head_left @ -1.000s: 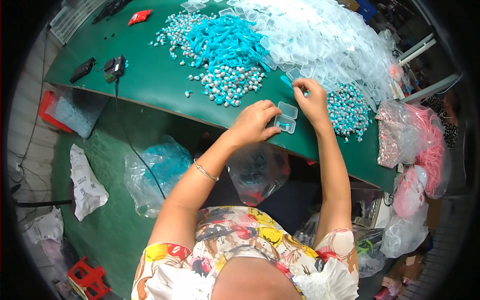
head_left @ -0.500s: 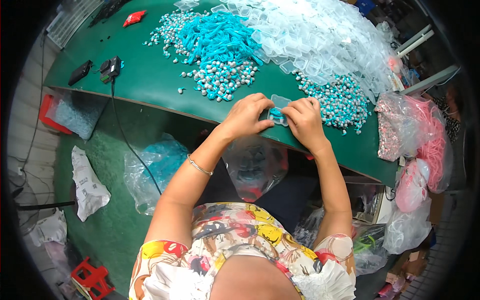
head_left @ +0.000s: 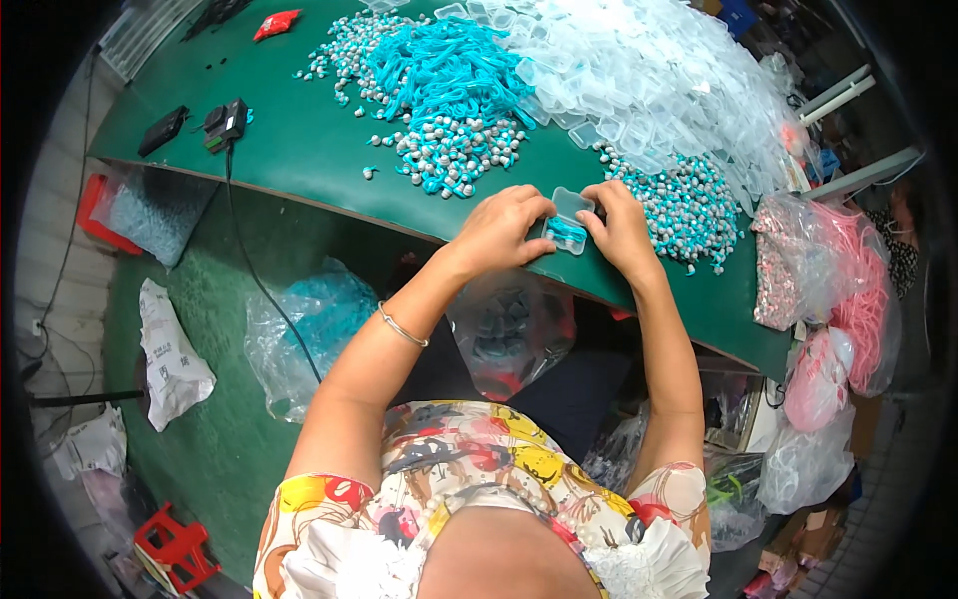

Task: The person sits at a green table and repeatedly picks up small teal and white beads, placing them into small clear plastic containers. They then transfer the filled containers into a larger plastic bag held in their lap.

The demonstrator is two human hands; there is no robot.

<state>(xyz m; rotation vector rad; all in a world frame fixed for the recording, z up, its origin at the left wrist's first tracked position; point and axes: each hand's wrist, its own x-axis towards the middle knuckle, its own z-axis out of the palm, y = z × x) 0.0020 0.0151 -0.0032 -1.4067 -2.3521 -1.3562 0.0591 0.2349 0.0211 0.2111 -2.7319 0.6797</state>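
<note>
At the near edge of the green felt-topped table (head_left: 299, 150), we saw the left hand (head_left: 499, 232) and right hand (head_left: 621, 228) pinching a small clear plastic hinged case (head_left: 567, 222) between them (turquoise cord coiled inside). Behind it lay a heap of turquoise corded earplugs (head_left: 439, 90) and glossy transparent cases (head_left: 649, 80).

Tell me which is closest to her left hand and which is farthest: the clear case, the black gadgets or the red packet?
From the left hand:
1. Clear case, held between both hands.
2. Black gadgets, far left on the table.
3. Red packet, top left corner.
</note>
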